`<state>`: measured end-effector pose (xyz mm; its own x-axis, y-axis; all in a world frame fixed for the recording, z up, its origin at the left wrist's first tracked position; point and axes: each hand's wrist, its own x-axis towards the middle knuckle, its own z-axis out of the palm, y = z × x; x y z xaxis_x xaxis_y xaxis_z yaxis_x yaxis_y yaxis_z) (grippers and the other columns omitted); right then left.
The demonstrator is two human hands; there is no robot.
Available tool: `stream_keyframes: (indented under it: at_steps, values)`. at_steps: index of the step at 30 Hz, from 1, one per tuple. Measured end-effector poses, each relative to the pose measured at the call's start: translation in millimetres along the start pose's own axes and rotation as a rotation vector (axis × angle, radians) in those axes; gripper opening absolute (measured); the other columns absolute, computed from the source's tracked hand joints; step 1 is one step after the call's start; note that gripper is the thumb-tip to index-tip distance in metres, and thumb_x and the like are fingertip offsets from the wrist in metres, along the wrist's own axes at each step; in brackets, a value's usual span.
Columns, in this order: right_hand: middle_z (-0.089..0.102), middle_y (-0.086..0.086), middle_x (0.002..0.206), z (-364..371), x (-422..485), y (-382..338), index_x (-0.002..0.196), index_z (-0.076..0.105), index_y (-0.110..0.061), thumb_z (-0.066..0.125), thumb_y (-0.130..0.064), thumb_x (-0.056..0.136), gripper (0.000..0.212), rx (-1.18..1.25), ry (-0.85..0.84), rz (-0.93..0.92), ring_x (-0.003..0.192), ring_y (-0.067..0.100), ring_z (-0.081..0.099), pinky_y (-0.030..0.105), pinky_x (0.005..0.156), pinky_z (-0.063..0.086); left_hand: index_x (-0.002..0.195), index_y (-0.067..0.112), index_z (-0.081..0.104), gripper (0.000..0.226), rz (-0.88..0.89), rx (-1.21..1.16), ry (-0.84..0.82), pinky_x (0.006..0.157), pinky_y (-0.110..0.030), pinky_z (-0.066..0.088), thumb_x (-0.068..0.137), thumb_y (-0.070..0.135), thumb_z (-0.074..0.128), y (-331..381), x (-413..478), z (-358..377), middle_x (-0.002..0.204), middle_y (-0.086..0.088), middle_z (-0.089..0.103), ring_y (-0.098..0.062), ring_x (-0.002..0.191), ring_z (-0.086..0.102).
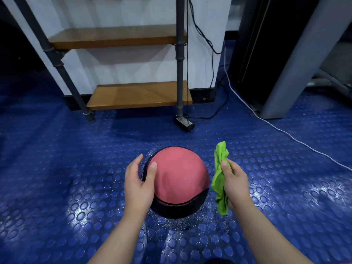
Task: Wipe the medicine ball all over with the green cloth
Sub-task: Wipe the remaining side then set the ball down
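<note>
The medicine ball (181, 178), pink on top with dark navy panels below, sits on the blue studded floor at the centre of the view. My left hand (139, 183) rests against its left side, fingers straight, thumb lying on the pink panel. My right hand (235, 181) grips the crumpled green cloth (221, 178) just to the right of the ball; the cloth hangs beside the ball, a small gap apart from it.
A pipe-framed rack with two wooden shelves (139, 96) stands behind the ball against a white wall. A black power adapter (183, 122) and cables lie by its right leg. A white cable (285, 132) crosses the floor at right, near a grey machine (282, 54).
</note>
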<state>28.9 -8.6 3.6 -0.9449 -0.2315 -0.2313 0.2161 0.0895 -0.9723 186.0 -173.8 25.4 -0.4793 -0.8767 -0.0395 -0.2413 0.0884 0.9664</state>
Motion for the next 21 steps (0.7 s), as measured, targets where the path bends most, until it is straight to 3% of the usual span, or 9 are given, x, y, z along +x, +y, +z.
stream_keyframes:
  at_steps: [2, 4, 6, 8, 10, 14, 17, 21]
  values:
    - [0.066, -0.003, 0.116, 1, -9, -11, 0.124, 0.061, -0.020, 0.059, -0.037, 0.093, 0.036, 0.010, 0.010, -0.022, 0.107, 0.016, 0.063, 0.044, 0.099, 0.049, 0.127, 0.034, 0.053, 0.037, 0.094, -0.088, -0.003, 0.109, -0.025, 0.041, 0.093, 0.038, 0.065, 13, -4, 3, 0.139, 0.008, 0.052, 0.002, 0.126, 0.050]
    - [0.063, -0.005, 0.123, 2, -22, -24, 0.128, 0.058, -0.023, 0.057, -0.042, 0.092, 0.040, 0.052, -0.013, -0.068, 0.113, 0.014, 0.060, 0.043, 0.102, 0.046, 0.128, 0.029, 0.054, 0.037, 0.099, -0.147, -0.110, 0.101, -0.018, 0.046, 0.093, 0.031, 0.065, 32, -11, 11, 0.134, 0.004, 0.057, 0.001, 0.118, 0.057]
    - [0.061, -0.007, 0.127, 4, -35, -34, 0.130, 0.055, -0.026, 0.054, -0.046, 0.093, 0.042, 0.119, -0.072, -0.098, 0.116, 0.011, 0.059, 0.040, 0.103, 0.046, 0.132, 0.025, 0.051, 0.048, -0.032, -0.257, -0.317, 0.103, -0.030, 0.048, 0.088, 0.037, 0.064, 50, -22, 23, 0.132, -0.002, 0.060, -0.010, 0.117, 0.061]
    - [0.058, -0.010, 0.131, 3, -47, -42, 0.133, 0.053, -0.027, 0.054, -0.045, 0.093, 0.043, 0.082, -0.141, -0.116, 0.118, 0.006, 0.056, 0.036, 0.103, 0.045, 0.134, 0.016, 0.054, 0.061, -0.290, -0.446, -0.576, 0.098, -0.037, 0.052, 0.083, 0.049, 0.062, 71, -34, 29, 0.126, -0.011, 0.067, -0.020, 0.113, 0.065]
    - [0.061, -0.008, 0.127, 3, -55, -51, 0.131, 0.054, -0.026, 0.059, -0.039, 0.092, 0.041, 0.024, -0.229, -0.127, 0.113, 0.008, 0.060, 0.035, 0.098, 0.049, 0.128, 0.009, 0.061, 0.058, -0.371, -0.534, -0.700, 0.094, -0.044, 0.055, 0.084, 0.047, 0.062, 83, -41, 29, 0.118, -0.015, 0.071, -0.028, 0.108, 0.068]
    - [0.074, 0.003, 0.099, -3, -59, -65, 0.109, 0.068, -0.018, 0.066, -0.014, 0.089, 0.020, 0.007, -0.299, -0.121, 0.092, 0.021, 0.071, 0.044, 0.086, 0.056, 0.119, 0.002, 0.063, 0.026, -0.338, -0.494, -0.473, 0.089, -0.055, 0.055, 0.095, 0.012, 0.061, 87, -41, 28, 0.106, -0.019, 0.073, -0.037, 0.100, 0.070]
    - [0.075, 0.005, 0.095, -13, -50, -69, 0.095, 0.073, -0.018, 0.061, -0.012, 0.092, 0.013, -0.006, -0.266, -0.128, 0.092, 0.025, 0.070, 0.046, 0.086, 0.056, 0.108, 0.009, 0.066, 0.013, -0.352, -0.477, -0.408, 0.089, -0.052, 0.056, 0.097, 0.010, 0.058, 88, -36, 27, 0.103, -0.016, 0.074, -0.033, 0.099, 0.071]
    - [0.075, 0.004, 0.092, -27, -39, -75, 0.093, 0.073, -0.013, 0.058, -0.011, 0.094, 0.015, -0.049, -0.289, -0.139, 0.089, 0.021, 0.070, 0.038, 0.084, 0.056, 0.103, 0.011, 0.068, 0.012, -0.308, -0.476, -0.312, 0.086, -0.045, 0.057, 0.098, 0.011, 0.057, 86, -27, 24, 0.103, -0.013, 0.075, -0.028, 0.096, 0.072]
